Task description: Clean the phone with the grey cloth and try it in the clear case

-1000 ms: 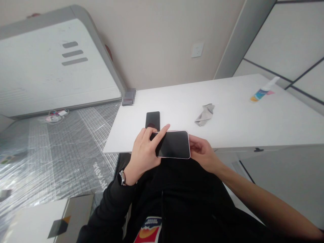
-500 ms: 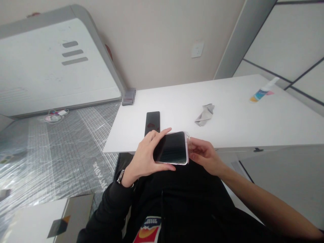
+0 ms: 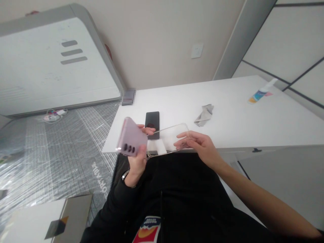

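Observation:
A pale pink smartphone [image 3: 133, 136] is tilted up with its back and black camera lenses facing me. My left hand [image 3: 139, 158] is closed on it, thumb by the lenses, other fingers partly hidden behind. A clear phone case [image 3: 173, 133] lies flat in the air at the table's front edge, held at its right end by my right hand [image 3: 196, 143]. Inside the case's left part shows a small white rectangle [image 3: 160, 146]. Just behind my left fingers, a dark phone [image 3: 152, 121] rests on the table.
On the white table [image 3: 227, 125] lie a crumpled grey cloth [image 3: 204, 114] and, at the far right, a spray bottle [image 3: 262, 92]. A blurred-out dark object [image 3: 128, 97] sits at the back left corner. A box [image 3: 50, 219] is at lower left.
The pink phone has come out of the clear case and turned from screen side to back side, moving left in my left hand. The case stays with my right hand.

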Action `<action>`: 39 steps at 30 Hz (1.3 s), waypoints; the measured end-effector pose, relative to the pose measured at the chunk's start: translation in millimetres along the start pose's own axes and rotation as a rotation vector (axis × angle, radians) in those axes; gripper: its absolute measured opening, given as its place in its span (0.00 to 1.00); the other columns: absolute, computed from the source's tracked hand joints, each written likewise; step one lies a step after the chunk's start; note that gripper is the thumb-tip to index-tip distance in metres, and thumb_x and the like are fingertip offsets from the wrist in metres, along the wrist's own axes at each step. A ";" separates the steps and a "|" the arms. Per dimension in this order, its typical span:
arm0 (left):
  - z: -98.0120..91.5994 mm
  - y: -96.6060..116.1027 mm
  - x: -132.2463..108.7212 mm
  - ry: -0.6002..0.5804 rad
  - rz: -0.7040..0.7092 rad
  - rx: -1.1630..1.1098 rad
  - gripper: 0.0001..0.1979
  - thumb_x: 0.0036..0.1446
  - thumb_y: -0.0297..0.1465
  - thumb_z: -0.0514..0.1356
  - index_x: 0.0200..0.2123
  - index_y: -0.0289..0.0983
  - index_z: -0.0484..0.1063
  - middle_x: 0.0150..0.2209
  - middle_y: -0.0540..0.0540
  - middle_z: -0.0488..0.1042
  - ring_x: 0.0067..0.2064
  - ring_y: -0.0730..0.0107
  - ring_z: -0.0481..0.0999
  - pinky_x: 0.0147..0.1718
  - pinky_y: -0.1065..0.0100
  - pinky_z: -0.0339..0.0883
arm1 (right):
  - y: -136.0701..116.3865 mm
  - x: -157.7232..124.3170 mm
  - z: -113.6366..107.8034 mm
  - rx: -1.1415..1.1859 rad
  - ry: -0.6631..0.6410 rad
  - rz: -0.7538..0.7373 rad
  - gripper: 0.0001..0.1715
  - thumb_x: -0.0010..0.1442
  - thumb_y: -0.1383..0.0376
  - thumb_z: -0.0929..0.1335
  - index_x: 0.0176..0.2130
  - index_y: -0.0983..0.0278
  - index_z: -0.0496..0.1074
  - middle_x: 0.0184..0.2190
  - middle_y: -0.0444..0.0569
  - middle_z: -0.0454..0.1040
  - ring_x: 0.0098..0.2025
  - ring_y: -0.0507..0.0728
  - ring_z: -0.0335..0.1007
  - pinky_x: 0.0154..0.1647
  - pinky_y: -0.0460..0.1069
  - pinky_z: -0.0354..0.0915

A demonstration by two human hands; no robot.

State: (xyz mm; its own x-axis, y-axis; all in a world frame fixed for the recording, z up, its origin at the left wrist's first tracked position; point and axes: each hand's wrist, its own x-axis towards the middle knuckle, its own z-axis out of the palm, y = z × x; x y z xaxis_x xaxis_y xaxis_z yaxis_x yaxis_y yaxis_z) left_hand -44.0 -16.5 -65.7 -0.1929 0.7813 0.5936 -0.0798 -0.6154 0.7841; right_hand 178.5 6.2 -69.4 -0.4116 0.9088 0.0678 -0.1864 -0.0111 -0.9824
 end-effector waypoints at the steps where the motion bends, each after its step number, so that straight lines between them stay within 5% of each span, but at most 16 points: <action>1: 0.7 2.4 3.5 0.063 -0.011 -0.070 0.22 0.60 0.48 0.62 0.52 0.43 0.71 0.38 0.48 0.73 0.45 0.60 0.77 0.57 0.53 0.67 | 1.8 4.9 -4.4 -0.042 0.037 0.016 0.16 0.64 0.53 0.71 0.44 0.62 0.78 0.37 0.51 0.86 0.37 0.59 0.84 0.48 0.57 0.79; 5: -2.4 12.6 13.6 0.160 -0.120 -0.177 0.28 0.56 0.55 0.64 0.50 0.42 0.73 0.31 0.52 0.67 0.31 0.70 0.70 0.44 0.61 0.73 | 8.6 33.4 -27.4 -0.339 0.096 0.008 0.15 0.64 0.59 0.66 0.49 0.62 0.73 0.29 0.48 0.83 0.30 0.56 0.80 0.38 0.54 0.77; 10: -9.7 12.5 8.8 0.137 -0.211 -0.213 0.32 0.56 0.58 0.64 0.52 0.39 0.76 0.32 0.50 0.69 0.29 0.72 0.66 0.35 0.68 0.69 | 10.1 82.0 -50.3 -0.579 0.095 -0.023 0.16 0.61 0.69 0.64 0.49 0.63 0.73 0.29 0.45 0.80 0.25 0.53 0.72 0.32 0.50 0.70; 14: -12.9 8.9 4.3 0.101 -0.276 -0.240 0.35 0.53 0.60 0.65 0.53 0.40 0.76 0.36 0.48 0.70 0.30 0.74 0.66 0.34 0.68 0.68 | 11.8 116.5 -50.7 -0.755 0.100 -0.067 0.15 0.62 0.71 0.65 0.47 0.64 0.77 0.33 0.49 0.81 0.30 0.55 0.74 0.40 0.52 0.69; 18: -14.8 7.7 4.5 0.058 -0.321 -0.246 0.39 0.52 0.63 0.64 0.54 0.38 0.77 0.40 0.46 0.69 0.30 0.74 0.67 0.32 0.67 0.68 | 10.0 132.0 -41.3 -0.874 0.103 -0.147 0.12 0.61 0.69 0.69 0.45 0.64 0.79 0.48 0.55 0.82 0.51 0.63 0.76 0.59 0.58 0.66; 21: -14.0 8.0 3.9 0.031 -0.372 -0.271 0.44 0.47 0.66 0.64 0.54 0.37 0.77 0.41 0.44 0.70 0.30 0.73 0.67 0.31 0.67 0.69 | -2.3 130.4 -47.9 -0.934 0.122 -0.189 0.12 0.63 0.66 0.69 0.46 0.60 0.79 0.55 0.52 0.79 0.60 0.61 0.72 0.65 0.56 0.63; 27: -2.7 7.1 -5.3 0.009 -0.599 -0.443 0.47 0.48 0.67 0.61 0.57 0.36 0.76 0.42 0.45 0.71 0.32 0.70 0.71 0.35 0.65 0.73 | -38.4 109.9 -104.9 -1.114 0.402 -0.058 0.14 0.64 0.62 0.66 0.43 0.63 0.79 0.44 0.57 0.83 0.45 0.63 0.79 0.50 0.56 0.69; 31: 11.8 3.1 -13.1 -0.026 -0.776 -0.590 0.46 0.51 0.66 0.60 0.60 0.36 0.74 0.42 0.44 0.74 0.34 0.66 0.74 0.38 0.61 0.75 | -37.5 92.6 -127.6 -1.235 0.548 0.134 0.20 0.61 0.49 0.69 0.30 0.62 0.78 0.36 0.62 0.83 0.42 0.70 0.78 0.42 0.58 0.67; 35: 22.9 1.2 -18.0 -0.083 -0.859 -0.658 0.45 0.53 0.64 0.61 0.60 0.34 0.74 0.42 0.44 0.75 0.34 0.65 0.77 0.40 0.60 0.75 | -23.9 80.2 -132.0 -1.247 0.517 0.249 0.24 0.56 0.46 0.72 0.21 0.61 0.73 0.28 0.60 0.80 0.38 0.70 0.77 0.38 0.56 0.64; 39: 25.7 0.2 -20.0 -0.119 -0.899 -0.685 0.43 0.56 0.63 0.59 0.60 0.35 0.74 0.43 0.43 0.77 0.36 0.63 0.79 0.40 0.59 0.78 | -26.1 66.6 -135.1 -1.111 0.376 0.199 0.22 0.58 0.50 0.69 0.20 0.60 0.71 0.23 0.51 0.76 0.32 0.64 0.74 0.35 0.55 0.63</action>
State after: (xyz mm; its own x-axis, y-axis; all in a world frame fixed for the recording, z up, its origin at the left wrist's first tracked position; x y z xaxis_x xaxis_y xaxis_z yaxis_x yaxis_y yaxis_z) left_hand -15.0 -29.6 -72.8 0.2954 0.9509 -0.0923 -0.6672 0.2745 0.6925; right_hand 276.5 123.4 -62.7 -0.0236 0.9994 0.0240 0.8031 0.0332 -0.5950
